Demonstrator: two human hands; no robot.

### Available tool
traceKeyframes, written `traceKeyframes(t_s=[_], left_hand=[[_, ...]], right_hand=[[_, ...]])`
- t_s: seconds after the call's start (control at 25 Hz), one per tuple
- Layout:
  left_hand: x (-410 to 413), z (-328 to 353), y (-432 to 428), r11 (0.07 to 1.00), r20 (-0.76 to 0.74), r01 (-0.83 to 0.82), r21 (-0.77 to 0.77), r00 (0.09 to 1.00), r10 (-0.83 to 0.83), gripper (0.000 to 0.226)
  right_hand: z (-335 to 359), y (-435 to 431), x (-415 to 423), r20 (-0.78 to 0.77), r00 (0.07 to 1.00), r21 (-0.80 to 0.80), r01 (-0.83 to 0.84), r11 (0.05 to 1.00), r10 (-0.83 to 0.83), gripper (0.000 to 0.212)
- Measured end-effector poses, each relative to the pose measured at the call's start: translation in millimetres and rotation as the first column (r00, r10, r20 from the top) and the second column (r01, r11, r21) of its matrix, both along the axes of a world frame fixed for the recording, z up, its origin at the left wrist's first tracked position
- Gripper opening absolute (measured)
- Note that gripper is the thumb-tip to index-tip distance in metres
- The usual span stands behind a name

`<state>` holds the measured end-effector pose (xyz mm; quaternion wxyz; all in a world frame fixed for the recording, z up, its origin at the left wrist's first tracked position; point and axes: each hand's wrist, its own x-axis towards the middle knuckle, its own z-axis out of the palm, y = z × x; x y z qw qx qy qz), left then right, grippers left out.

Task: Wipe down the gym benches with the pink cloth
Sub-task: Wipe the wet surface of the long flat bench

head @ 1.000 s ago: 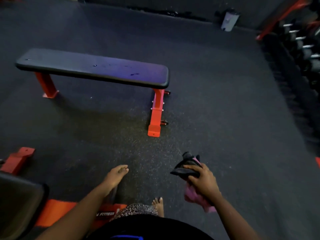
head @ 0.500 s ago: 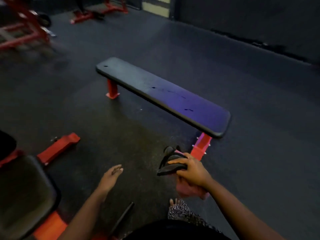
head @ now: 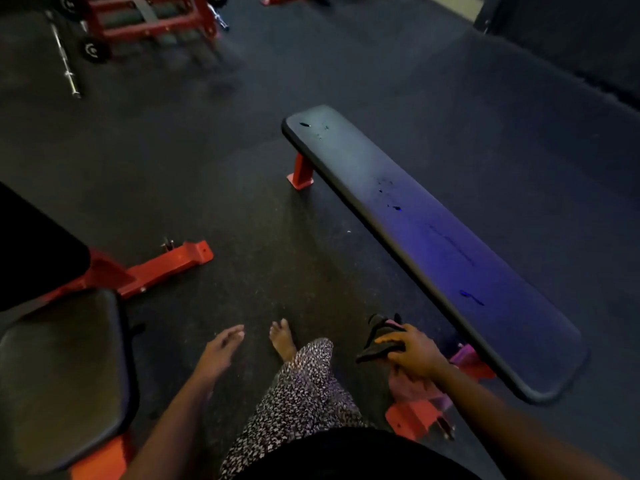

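A flat gym bench (head: 433,244) with a black pad and red legs runs diagonally from the middle to the lower right; small dark marks dot its pad. My right hand (head: 414,355) hangs just left of the bench's near end and grips a dark object (head: 379,341) together with the pink cloth (head: 412,388), which droops below my palm. My left hand (head: 220,355) hangs free at lower centre with fingers straight, holding nothing.
A second bench with a black seat pad (head: 65,375) and red frame (head: 162,266) stands at the left. A red rack (head: 145,19) and a barbell (head: 65,60) lie at the far left. My bare foot (head: 282,339) is on the dark rubber floor.
My view has swung left and I have moved closer, so the flat bench now lies on my right. My right hand keeps its grip on the cloth and dark object.
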<state>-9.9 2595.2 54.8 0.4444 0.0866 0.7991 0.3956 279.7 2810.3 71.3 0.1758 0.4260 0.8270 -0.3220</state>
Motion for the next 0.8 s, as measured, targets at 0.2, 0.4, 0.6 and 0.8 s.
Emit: traceKeyframes(t_s=[0.2, 0.4, 0.6, 0.8], left_hand=[[-113, -13, 66, 0.993, -0.016, 0.11, -0.044, 0.994, -0.11, 0.023], [-246, -2, 163, 0.987, -0.073, 0.158, -0.016, 0.985, -0.158, 0.029], [-370, 5, 299, 0.967, -0.208, 0.244, 0.076, 0.952, -0.224, 0.03], [-456, 16, 429, 0.95, -0.224, 0.286, 0.129, 0.941, -0.253, 0.031]], right_hand=[[16, 79, -159, -0.074, 0.997, -0.004, 0.002, 1.0, -0.002, 0.033], [51, 158, -320, -0.306, 0.952, 0.031, 0.027, 0.999, -0.016, 0.036], [62, 237, -419, -0.402, 0.913, 0.071, 0.106, 0.992, -0.069, 0.038], [47, 322, -503, -0.338, 0.926, 0.063, 0.201, 0.977, -0.169, 0.036]])
